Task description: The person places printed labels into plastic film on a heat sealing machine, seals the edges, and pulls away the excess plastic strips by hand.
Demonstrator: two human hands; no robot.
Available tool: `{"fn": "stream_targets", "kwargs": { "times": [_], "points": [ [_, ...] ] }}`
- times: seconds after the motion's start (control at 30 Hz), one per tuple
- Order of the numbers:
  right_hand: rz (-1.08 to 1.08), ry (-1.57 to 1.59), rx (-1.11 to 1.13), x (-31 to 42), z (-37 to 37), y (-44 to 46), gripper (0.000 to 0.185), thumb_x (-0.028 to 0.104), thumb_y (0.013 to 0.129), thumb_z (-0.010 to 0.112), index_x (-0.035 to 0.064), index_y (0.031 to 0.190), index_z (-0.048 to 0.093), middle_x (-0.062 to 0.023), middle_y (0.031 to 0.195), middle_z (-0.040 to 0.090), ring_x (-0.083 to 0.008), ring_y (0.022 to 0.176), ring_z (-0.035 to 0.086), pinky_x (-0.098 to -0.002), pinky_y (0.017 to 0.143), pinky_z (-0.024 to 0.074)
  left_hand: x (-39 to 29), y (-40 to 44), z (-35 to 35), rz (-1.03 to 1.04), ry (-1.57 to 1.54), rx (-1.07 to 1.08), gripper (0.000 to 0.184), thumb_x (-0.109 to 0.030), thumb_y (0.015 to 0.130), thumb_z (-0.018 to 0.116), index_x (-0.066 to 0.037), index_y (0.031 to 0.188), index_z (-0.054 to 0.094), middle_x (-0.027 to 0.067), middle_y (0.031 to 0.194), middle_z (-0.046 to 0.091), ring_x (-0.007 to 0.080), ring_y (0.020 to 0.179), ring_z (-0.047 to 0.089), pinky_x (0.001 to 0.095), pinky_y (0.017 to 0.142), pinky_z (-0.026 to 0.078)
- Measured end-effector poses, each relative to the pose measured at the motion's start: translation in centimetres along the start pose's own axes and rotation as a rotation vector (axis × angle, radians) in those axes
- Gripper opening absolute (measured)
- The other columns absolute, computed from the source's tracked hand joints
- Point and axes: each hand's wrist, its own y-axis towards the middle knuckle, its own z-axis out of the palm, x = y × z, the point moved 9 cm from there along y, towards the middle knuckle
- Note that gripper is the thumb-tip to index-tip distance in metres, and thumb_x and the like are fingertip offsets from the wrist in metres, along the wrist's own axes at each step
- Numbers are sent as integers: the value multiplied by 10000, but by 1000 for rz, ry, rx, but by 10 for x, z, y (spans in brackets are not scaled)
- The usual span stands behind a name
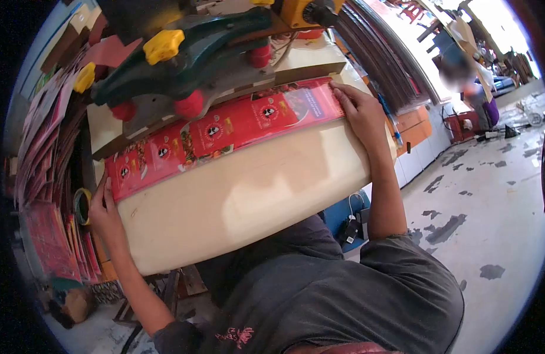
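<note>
A long red printed sheet (pixel 243 127), with food pictures and round logos, lies across a cream-coloured work board (pixel 243 194), its far edge close to the machine. My left hand (pixel 106 212) grips its left end, the fingers at the edge and partly hidden. At the opposite end my right hand (pixel 362 112) holds the corner, thumb on top. Whether it is one sheet or several layers I cannot tell. Over the far edge stands a dark green metal machine arm (pixel 207 56) with yellow knobs (pixel 164 47) and red round feet (pixel 190 104).
Stacked printed sheets (pixel 42 147) crowd the left side, near a tape roll (pixel 82 206). Dark flat stacks (pixel 384 53) stand at the back right. A blue seat or box (pixel 346 215) with a black charger is below the board. Another person (pixel 488 109) sits farther off by the patchy floor (pixel 461 224).
</note>
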Motion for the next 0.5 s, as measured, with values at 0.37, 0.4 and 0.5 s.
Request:
{"fn": "stream_targets", "kwargs": {
  "times": [0.37,0.4,0.5],
  "points": [
    [-7,-39,1,1,-2,2,318,429,973,569,245,1168,739,-129,964,740,-314,887,710,-405,777,534,7,-1,0,-15,-4,9,437,-356,1038,521,-9,1268,653,199,1226,680,304,1121,657,358,976,468],
    [-7,-33,5,1,-2,2,314,425,972,572,243,1167,740,-129,960,740,-317,886,710,-407,777,535,6,-1,0,-13,-3,9,437,-356,1038,521,-9,1268,653,199,1226,680,304,1121,657,358,976,468],
    [-9,-48,4,-1,-2,3,309,421,968,581,239,1159,742,-132,960,739,-321,890,710,-413,786,536,8,0,0,-9,11,9,414,-325,1041,521,-8,1274,649,194,1232,679,290,1130,655,353,982,467]
  ]
}}
